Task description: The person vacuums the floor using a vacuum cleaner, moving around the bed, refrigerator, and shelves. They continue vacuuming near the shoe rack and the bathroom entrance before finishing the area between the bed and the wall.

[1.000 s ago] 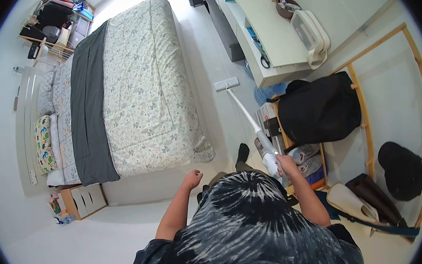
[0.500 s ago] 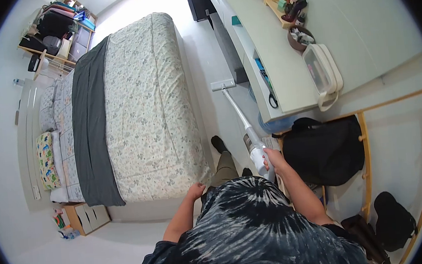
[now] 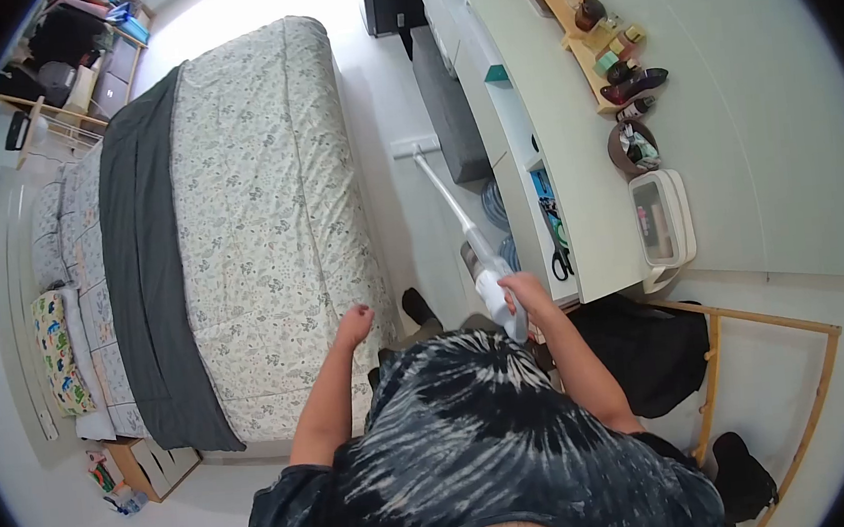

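Note:
My right hand (image 3: pixel 523 297) is wrapped round the handle of a white stick vacuum (image 3: pixel 492 282). Its tube slants forward to a flat white floor head (image 3: pixel 416 148), which rests on the pale floor between the bed and the grey bench. My left hand (image 3: pixel 355 324) is held over the near right corner of the bed (image 3: pixel 267 217), its fingers curled together; nothing shows in them. One dark-socked foot (image 3: pixel 416 306) is visible beside the bed.
Right of the floor strip are a grey bench (image 3: pixel 449 111) and a long white counter (image 3: pixel 577 200) with bottles and a lidded case (image 3: pixel 661 217). A black bag (image 3: pixel 641 355) hangs on a wooden rack (image 3: pixel 711 359). A small drawer unit (image 3: pixel 154 466) stands left.
The view has shifted forward along the bed. My left hand has moved from the bed's near edge to over the bedspread. The vacuum is still in my right hand, its head nearer the bed.

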